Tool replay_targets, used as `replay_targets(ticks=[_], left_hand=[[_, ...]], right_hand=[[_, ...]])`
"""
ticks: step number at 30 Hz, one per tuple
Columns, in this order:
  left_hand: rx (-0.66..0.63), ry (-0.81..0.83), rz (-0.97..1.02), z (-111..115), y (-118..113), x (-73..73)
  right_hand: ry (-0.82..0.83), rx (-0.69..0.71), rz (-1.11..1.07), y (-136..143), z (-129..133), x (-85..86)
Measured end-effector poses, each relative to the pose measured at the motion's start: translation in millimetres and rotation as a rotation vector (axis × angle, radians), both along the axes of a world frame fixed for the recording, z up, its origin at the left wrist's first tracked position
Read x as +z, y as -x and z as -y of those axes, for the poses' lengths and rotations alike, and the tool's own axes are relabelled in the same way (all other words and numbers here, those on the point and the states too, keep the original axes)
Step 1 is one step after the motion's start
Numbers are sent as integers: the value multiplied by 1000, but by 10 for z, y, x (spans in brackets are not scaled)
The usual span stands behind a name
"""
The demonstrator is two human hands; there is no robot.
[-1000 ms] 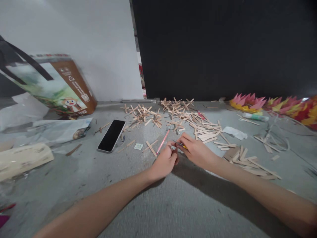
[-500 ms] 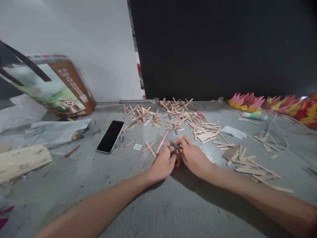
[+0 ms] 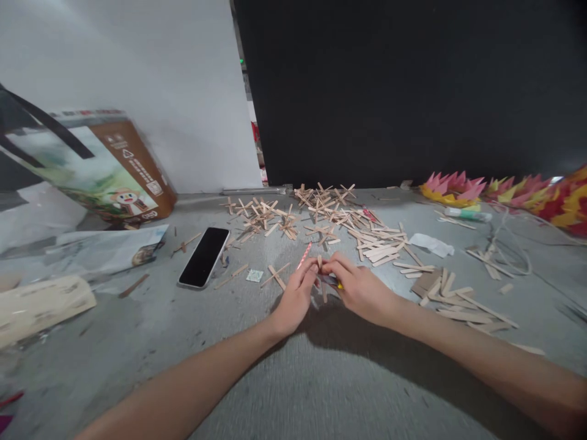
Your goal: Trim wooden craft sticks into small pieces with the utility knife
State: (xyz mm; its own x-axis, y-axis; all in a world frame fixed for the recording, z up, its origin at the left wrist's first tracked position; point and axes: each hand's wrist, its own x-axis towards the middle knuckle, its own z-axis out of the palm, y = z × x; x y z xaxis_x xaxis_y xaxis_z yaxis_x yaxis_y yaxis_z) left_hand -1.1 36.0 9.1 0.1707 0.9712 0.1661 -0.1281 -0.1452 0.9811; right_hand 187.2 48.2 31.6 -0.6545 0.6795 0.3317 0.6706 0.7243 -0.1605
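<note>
My left hand [image 3: 296, 298] is closed at the middle of the table, with a flat wooden stick [image 3: 324, 294] pinched at its fingertips. Right beside it, my right hand [image 3: 362, 286] is closed around a craft knife [image 3: 340, 285], of which just a small yellow part and some blade show. The fingertips of both hands meet at the stick, whose middle they partly hide. Behind my left hand lies a pink-and-white striped straw [image 3: 304, 255]. Two crossed wooden sticks [image 3: 276, 278] lie to the left of it.
Piled crossed sticks [image 3: 261, 215] and loose sticks [image 3: 380, 245] spread behind the hands; more sticks [image 3: 463, 302] lie right. A phone [image 3: 204, 257] and a printed bag [image 3: 123, 171] are left. Pink-yellow paper flowers [image 3: 452, 188], a glue tube [image 3: 468, 214] and a cable sit far right.
The wooden stick between my hands has come into sight, standing nearly upright. My right fingers have closed in toward my left, and the knife's blade is now mostly covered.
</note>
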Motion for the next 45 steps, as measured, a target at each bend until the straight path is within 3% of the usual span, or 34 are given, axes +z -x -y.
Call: replay_targets(ticks=[5, 13, 22, 26, 32, 38, 45], left_hand=[[-58, 60, 64, -49, -16, 4], [160, 45, -73, -86, 7, -20], [201, -37, -248, -93, 35, -49], [127, -11, -300, -63, 19, -40], [52, 43, -213, -50, -23, -71], [-129, 57, -124, -2, -43, -10], [-43, 121, -8, -69, -16, -12]], right_hand=[[-108, 41, 211, -38, 26, 45], [-50, 2, 278, -15, -12, 28], [-23, -73, 267, -143, -206, 37], [-89, -162, 247, -192, -293, 24], [-122, -216, 181, -104, -169, 69], [-15, -191, 50, 3, -66, 9], [160, -155, -155, 61, 1, -71]])
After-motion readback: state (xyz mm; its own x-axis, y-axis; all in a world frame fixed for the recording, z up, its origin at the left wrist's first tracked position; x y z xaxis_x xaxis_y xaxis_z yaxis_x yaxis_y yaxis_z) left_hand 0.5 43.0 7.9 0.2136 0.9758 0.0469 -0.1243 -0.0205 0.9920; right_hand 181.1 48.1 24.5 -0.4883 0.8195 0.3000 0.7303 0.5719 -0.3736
